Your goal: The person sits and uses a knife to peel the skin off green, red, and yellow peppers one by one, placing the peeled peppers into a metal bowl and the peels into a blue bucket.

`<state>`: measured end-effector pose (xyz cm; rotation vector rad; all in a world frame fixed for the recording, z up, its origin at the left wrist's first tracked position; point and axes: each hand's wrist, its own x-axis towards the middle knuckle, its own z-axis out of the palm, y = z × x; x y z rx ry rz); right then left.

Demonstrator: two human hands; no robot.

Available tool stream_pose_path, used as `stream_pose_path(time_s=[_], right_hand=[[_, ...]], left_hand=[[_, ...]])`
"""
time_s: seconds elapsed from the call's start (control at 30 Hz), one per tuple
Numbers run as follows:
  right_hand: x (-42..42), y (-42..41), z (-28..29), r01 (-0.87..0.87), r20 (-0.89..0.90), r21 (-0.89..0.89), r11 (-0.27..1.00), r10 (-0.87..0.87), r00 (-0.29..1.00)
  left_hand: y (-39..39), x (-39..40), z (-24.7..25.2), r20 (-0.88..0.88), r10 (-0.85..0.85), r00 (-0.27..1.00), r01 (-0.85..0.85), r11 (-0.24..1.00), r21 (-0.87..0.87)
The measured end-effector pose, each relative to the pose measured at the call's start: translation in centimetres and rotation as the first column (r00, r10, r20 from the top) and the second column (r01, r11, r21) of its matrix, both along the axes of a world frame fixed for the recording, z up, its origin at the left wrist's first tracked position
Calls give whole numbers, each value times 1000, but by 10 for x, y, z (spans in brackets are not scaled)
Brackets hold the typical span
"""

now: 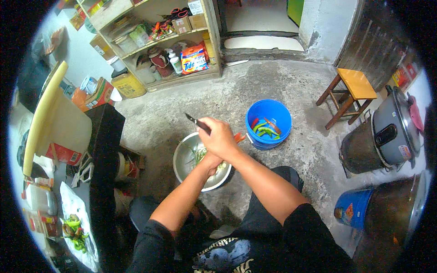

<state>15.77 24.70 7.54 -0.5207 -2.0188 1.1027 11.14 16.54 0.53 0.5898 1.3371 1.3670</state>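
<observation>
My right hand (218, 136) is closed around the dark handle of a small knife (203, 126), its blade pointing up and left. My left hand (212, 165) is below my right wrist, mostly hidden by it, so its fingers are hard to make out. A red-orange piece (239, 137), perhaps a chili pepper, sticks out beyond my right wrist; what holds it is hidden. Both hands are over a metal bowl (179, 157) on the floor, which contains green and pale cut strips (198, 155). To the right, a blue bucket (251, 112) holds several green and red chili peppers (268, 130).
At left, a dark table (106, 123) carries a white plastic bag (70, 198) with peppers (73, 232) on it. Wooden shelves (184, 80) stand at the back. A wooden stool (356, 83), a large grey cooker (392, 133) and a blue container (355, 208) line the right side.
</observation>
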Motion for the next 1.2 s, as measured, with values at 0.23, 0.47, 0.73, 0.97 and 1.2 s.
stream_pose_path(time_s=[0.23,0.47,0.73,0.97,1.2], right_hand=[[20,37,23,127,-181,-198,972,-164,970],[8,23,19,46,-23,52,998,-45,999],[-15,-5,-45,-220,301,150,964,167,939],[-14,-40,-111,-378,310,138,915,323,894],[-4,-38,-104,-475,499,249,844,308,810]], left_hand=[[55,9,-39,-420,176,891,-76,967,243],[-96,-7,-69,-211,-26,977,-18,979,-205],[-261,-36,60,-454,123,883,-203,970,-131],[-399,4,275,-483,238,842,-203,971,125],[-543,-62,374,-712,700,-56,-775,418,473]])
